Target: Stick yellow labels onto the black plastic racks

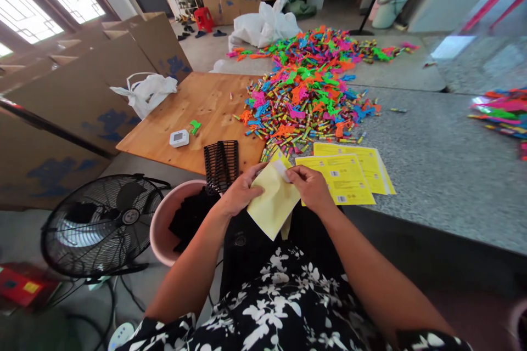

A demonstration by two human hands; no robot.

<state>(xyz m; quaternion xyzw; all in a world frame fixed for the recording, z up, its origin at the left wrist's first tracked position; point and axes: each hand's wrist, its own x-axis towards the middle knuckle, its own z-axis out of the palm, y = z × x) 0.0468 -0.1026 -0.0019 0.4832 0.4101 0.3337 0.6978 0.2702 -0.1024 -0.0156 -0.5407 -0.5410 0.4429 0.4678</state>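
Between my hands is a pale yellow paper sheet (275,200), tilted, with a whitish strip near its upper end. My left hand (242,191) grips its left edge, thumb on the near face. At the upper right corner my right hand (309,184) pinches the sheet by the whitish strip. Beside my right hand, printed yellow sheets (354,175) with barcodes lie overlapping on the grey stone table. Two black ridged plastic racks (221,162) rest just beyond my left hand at the wooden board's edge.
A large heap of colourful plastic toy guns and small tubes (308,93) covers the table ahead. A white timer (179,138) and a green toy gun (195,126) sit on the wooden board (197,93). Left stand a pink tub (158,230), a floor fan (102,225) and cardboard boxes (82,93).
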